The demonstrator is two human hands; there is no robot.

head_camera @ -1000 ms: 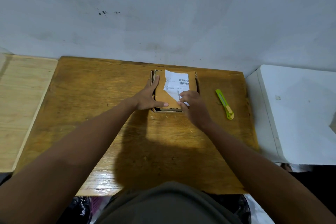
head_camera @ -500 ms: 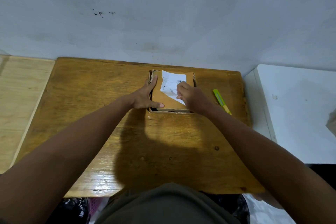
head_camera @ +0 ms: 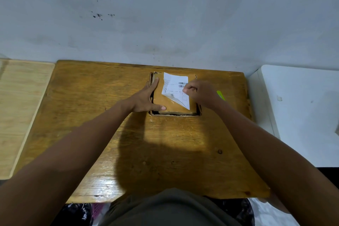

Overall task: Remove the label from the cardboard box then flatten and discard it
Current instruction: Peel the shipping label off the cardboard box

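While left hand (head_camera: 146, 97) presses box (head_camera: 170, 105) flat-fingered, right hand (head_camera: 200, 93) pinches label (head_camera: 174, 86), peeled further.

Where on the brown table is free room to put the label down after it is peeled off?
The wooden table is bare left of the left hand, up to the pale board, and along its near edge. It is crowded around the cardboard box: the right hand pinches the label, with the green cutter beside it.

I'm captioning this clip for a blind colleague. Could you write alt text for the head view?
A person's right hand pinches the partly peeled white label on a cardboard box while the left hand rests flat on the box's left side. The box sits on a wooden table against a pale wall.
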